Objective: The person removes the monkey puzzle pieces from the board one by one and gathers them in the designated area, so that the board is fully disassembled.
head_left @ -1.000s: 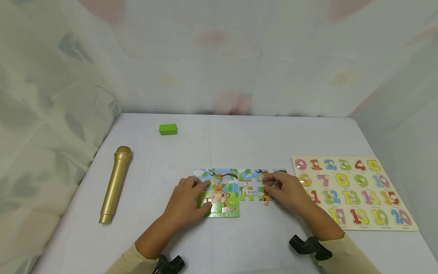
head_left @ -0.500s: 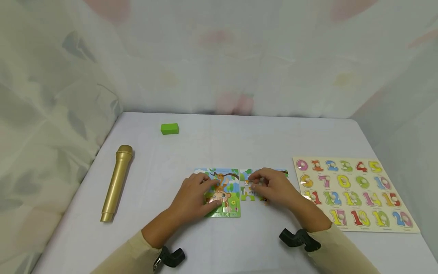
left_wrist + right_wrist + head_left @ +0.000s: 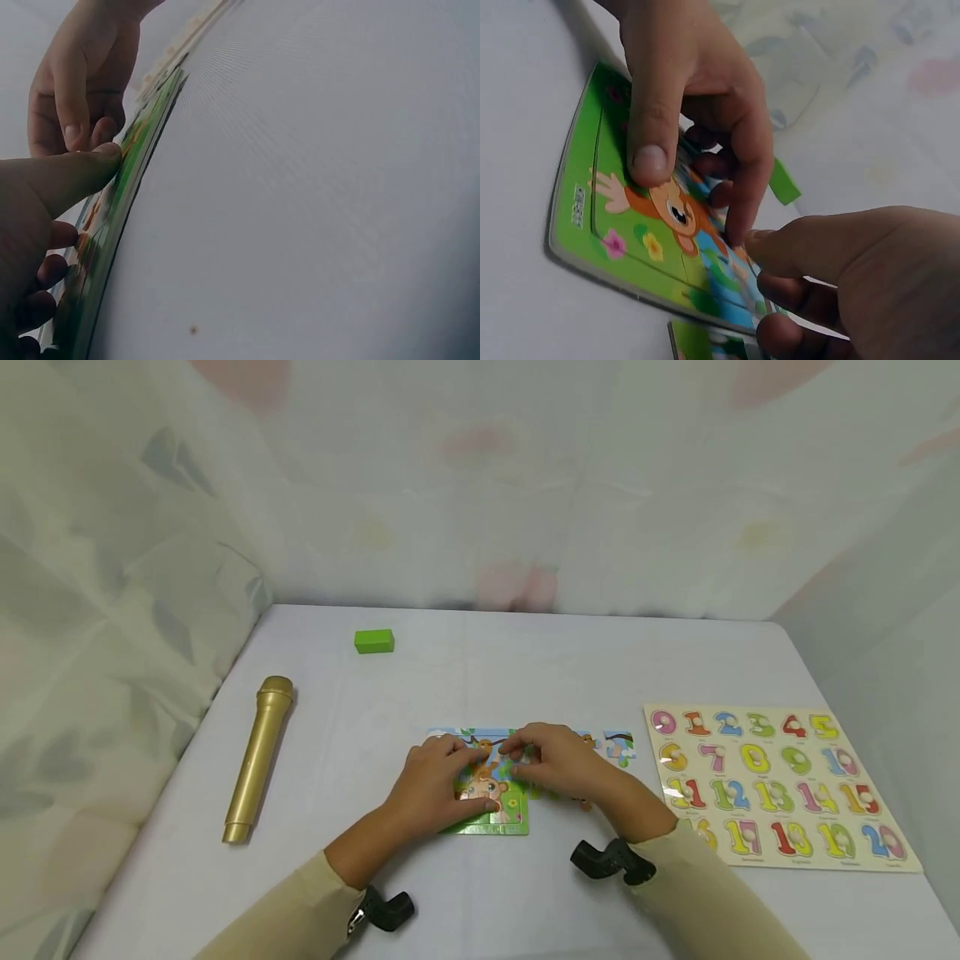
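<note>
A small jigsaw puzzle (image 3: 513, 817) with a cartoon monkey lies flat in a green-bordered tray at the table's front middle. Spread over its left part, my left hand (image 3: 431, 785) touches the picture with thumb and fingertips. My right hand (image 3: 558, 766) hovers over the puzzle's right edge, fingers loosely bent, fingertips close to the left ones. No piece shows between its thumb and fingers in the left wrist view. Loose puzzle pieces (image 3: 619, 746) lie just right of the tray, partly hidden under the right hand. The right wrist view shows the monkey's face (image 3: 676, 215) beneath the left hand.
A number board (image 3: 780, 785) with knobbed numerals lies on the right. A gold microphone (image 3: 258, 760) rests on the left, and a green block (image 3: 374, 642) sits toward the back. Hanging cloth (image 3: 375, 485) stands behind the white table (image 3: 480, 685).
My right hand has moved left, from the loose pieces to over the tray's right edge. The left hand has shifted slightly right across the puzzle.
</note>
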The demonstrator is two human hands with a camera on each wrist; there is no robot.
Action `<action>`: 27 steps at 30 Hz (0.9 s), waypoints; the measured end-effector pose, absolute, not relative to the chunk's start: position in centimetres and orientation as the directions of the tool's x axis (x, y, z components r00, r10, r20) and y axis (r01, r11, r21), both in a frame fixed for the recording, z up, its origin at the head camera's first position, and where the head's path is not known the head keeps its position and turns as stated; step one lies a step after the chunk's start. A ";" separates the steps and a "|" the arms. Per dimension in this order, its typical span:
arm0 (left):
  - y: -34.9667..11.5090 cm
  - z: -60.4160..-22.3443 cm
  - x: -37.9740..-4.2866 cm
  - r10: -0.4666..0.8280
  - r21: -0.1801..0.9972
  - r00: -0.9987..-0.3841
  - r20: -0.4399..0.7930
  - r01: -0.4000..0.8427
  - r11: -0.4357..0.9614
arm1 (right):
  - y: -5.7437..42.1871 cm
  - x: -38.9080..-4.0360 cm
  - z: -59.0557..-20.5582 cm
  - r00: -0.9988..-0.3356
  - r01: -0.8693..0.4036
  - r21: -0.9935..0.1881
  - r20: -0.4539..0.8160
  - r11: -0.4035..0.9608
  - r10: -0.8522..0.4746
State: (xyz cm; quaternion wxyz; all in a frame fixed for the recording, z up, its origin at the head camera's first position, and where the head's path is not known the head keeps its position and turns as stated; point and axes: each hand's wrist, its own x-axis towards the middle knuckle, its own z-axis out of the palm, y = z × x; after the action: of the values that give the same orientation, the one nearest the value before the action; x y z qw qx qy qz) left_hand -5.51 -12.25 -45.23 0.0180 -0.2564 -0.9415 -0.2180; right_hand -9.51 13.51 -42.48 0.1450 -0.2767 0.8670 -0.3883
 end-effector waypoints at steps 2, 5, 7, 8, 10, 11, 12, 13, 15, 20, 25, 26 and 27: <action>-12.2 -45.3 -5.6 0.468 0.401 -0.872 0.147 0.485 0.777 | 13.2 -9.7 -42.6 -0.787 -0.389 -0.748 -0.034 0.538 -0.616; -12.1 -45.3 -5.6 0.460 0.392 -0.877 0.140 0.476 0.788 | 12.8 -9.8 -42.7 -0.775 -0.396 -0.743 -0.045 0.540 -0.630; -12.0 -45.3 -5.7 0.455 0.388 -0.881 0.134 0.469 0.794 | 12.5 -9.8 -42.8 -0.777 -0.393 -0.735 -0.056 0.553 -0.627; -12.0 -45.2 -5.7 0.451 0.387 -0.883 0.129 0.464 0.797 | 12.4 -9.9 -42.8 -0.778 -0.394 -0.728 -0.060 0.561 -0.625; -11.9 -45.1 -5.7 0.446 0.383 -0.887 0.118 0.455 0.804 | 12.1 -9.8 -42.7 -0.782 -0.391 -0.716 -0.073 0.578 -0.619; -11.9 -45.1 -5.7 0.442 0.379 -0.890 0.113 0.450 0.808 | 12.0 -9.8 -42.6 -0.780 -0.396 -0.710 -0.074 0.582 -0.621; -11.9 -45.0 -5.6 0.439 0.379 -0.892 0.109 0.446 0.811 | 11.9 -9.8 -42.5 -0.779 -0.401 -0.706 -0.073 0.584 -0.623; -11.8 -44.9 -5.6 0.437 0.379 -0.893 0.105 0.442 0.813 | 11.8 -9.8 -42.5 -0.777 -0.409 -0.699 -0.070 0.586 -0.626; -11.7 -44.8 -5.6 0.433 0.378 -0.896 0.098 0.436 0.817 | 11.7 -9.7 -42.4 -0.773 -0.423 -0.689 -0.064 0.589 -0.631; -11.6 -44.6 -5.6 0.427 0.386 -0.900 0.081 0.424 0.819 | 11.5 -9.8 -42.6 -0.762 -0.467 -0.661 -0.036 0.586 -0.647; -11.6 -44.5 -5.6 0.427 0.383 -0.902 0.070 0.419 0.823 | 11.5 -9.9 -42.8 -0.759 -0.470 -0.655 -0.043 0.592 -0.650; -11.6 -44.5 -5.6 0.426 0.382 -0.902 0.069 0.419 0.824 | 11.5 -9.9 -42.8 -0.759 -0.465 -0.657 -0.049 0.594 -0.649; -11.6 -44.5 -5.6 0.426 0.382 -0.902 0.069 0.419 0.824 | 11.5 -9.9 -42.8 -0.760 -0.458 -0.660 -0.056 0.596 -0.647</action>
State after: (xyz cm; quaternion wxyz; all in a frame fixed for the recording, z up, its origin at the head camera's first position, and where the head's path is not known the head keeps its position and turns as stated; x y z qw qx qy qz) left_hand -5.63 -11.56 -44.48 -0.0097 -0.2212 -0.9549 -0.1980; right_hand -9.87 11.49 -42.77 0.1464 -0.3136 0.8812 -0.3222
